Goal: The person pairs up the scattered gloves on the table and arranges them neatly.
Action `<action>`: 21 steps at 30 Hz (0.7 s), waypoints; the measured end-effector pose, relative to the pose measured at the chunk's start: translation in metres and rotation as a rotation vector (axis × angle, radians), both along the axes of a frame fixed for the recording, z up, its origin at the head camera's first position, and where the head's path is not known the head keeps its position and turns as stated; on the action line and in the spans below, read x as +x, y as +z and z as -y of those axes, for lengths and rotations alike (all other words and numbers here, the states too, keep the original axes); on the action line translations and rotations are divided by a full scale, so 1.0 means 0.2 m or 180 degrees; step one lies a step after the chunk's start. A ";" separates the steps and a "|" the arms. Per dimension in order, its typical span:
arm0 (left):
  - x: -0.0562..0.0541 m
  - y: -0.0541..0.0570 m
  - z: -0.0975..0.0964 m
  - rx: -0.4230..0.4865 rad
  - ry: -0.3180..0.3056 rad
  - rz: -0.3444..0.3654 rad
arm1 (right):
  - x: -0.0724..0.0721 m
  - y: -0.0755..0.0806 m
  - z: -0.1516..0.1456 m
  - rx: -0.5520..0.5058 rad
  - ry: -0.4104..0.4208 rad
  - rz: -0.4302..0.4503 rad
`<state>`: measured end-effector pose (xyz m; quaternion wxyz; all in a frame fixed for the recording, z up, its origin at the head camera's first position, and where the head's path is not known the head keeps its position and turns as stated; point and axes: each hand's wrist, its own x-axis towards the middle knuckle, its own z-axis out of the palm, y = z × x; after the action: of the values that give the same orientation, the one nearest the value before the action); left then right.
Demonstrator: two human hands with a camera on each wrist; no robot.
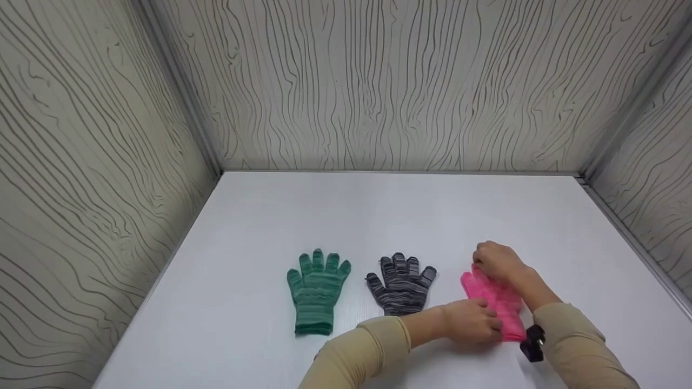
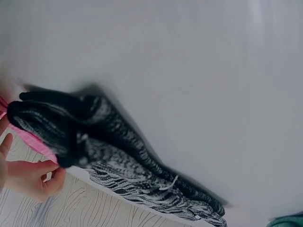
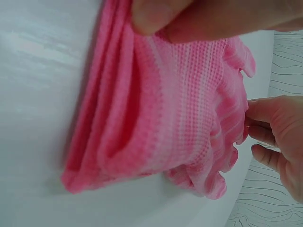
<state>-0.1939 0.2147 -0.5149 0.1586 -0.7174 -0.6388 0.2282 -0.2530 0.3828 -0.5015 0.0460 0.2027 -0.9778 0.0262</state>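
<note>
A pink knitted glove (image 1: 500,308) lies at the right of the white table, its layered cuff edges (image 3: 118,123) facing the right wrist camera. My right hand (image 1: 498,262) pinches it at the finger end; the right wrist view shows this hand (image 3: 279,142) with its fingertips against the glove fingers. Closer to the cuff, my left hand (image 1: 471,321) holds the glove's left side. In the right wrist view, the left hand's fingertips (image 3: 156,16) grip its upper edge. Left of my hands lies a black-and-grey glove (image 1: 403,289), its cuff partly hidden by my left forearm.
A green glove (image 1: 316,294) lies flat farther left, fingers pointing to the back. Wood-grain panels (image 1: 346,86) stand behind the white table (image 1: 346,210) and along both sides. A small black device (image 1: 533,343) sits at my right wrist.
</note>
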 end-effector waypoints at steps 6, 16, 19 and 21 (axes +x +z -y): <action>0.00 0.00 0.00 -0.0028 0.0030 0.0041 | -0.01 -0.01 0.01 0.0108 0.0093 -0.0073; 0.01 -0.01 0.00 -0.0080 0.0016 0.0042 | 0.00 -0.04 -0.01 0.0151 0.0229 -0.0164; 0.01 0.00 0.00 -0.0059 0.0032 0.0046 | 0.00 -0.03 -0.02 0.0108 0.0303 -0.0317; 0.00 0.01 0.00 -0.0043 0.0034 0.0034 | -0.01 -0.03 -0.02 0.0077 0.0306 -0.0391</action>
<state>-0.1931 0.2152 -0.5138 0.1491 -0.7163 -0.6419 0.2295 -0.2551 0.3864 -0.5071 0.1021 0.2511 -0.9625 0.0041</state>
